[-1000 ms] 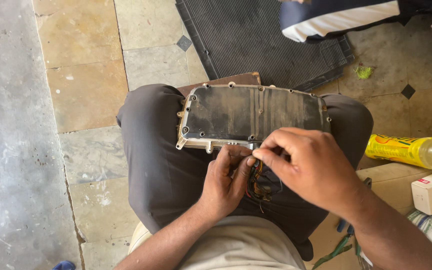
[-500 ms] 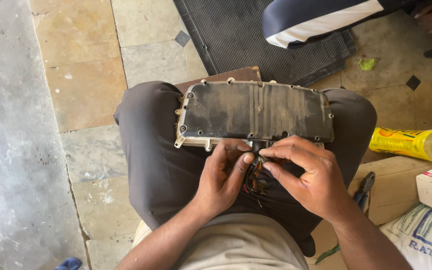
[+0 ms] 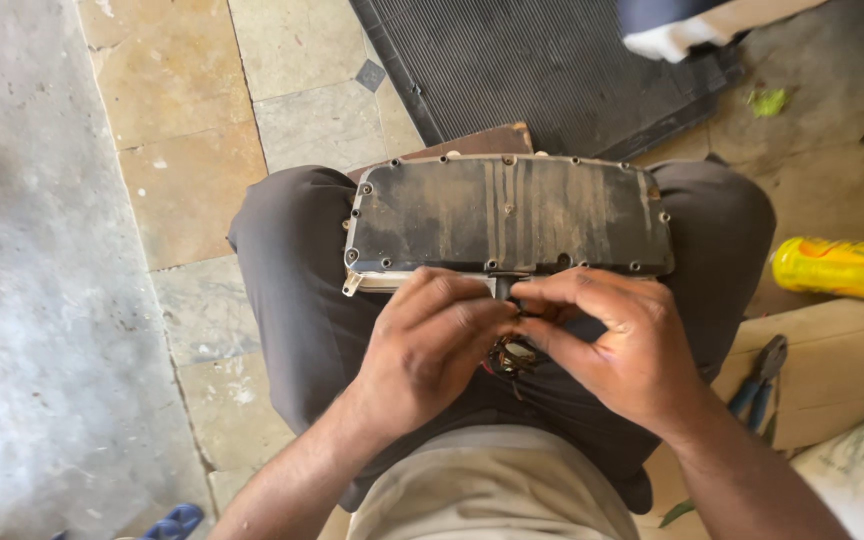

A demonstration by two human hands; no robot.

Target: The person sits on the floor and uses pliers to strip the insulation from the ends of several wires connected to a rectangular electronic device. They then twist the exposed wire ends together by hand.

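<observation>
Plate (image 3: 512, 215): it is lying flat across your thighs, long side left to right, dusty face up, small bolts all along its rim.
Left hand (image 3: 432, 345): you are pinching with thumb and fingertips at the near edge of the plate, at the middle; the fingers are closing on a small dark part, which I cannot see well.
Right hand (image 3: 617, 345): you are bringing it together with the left; its fingertips are meeting the same small part.
Wires (image 3: 512, 355): a little bundle is hanging just under your fingers.
Advice: I think you are doing fine work, so be keeping the plate level on your legs and be pulling the part gently, not the wires.
Nearby: pliers (image 3: 757, 380) are lying at your right; a yellow bottle (image 3: 842, 270) is lying beyond.
</observation>
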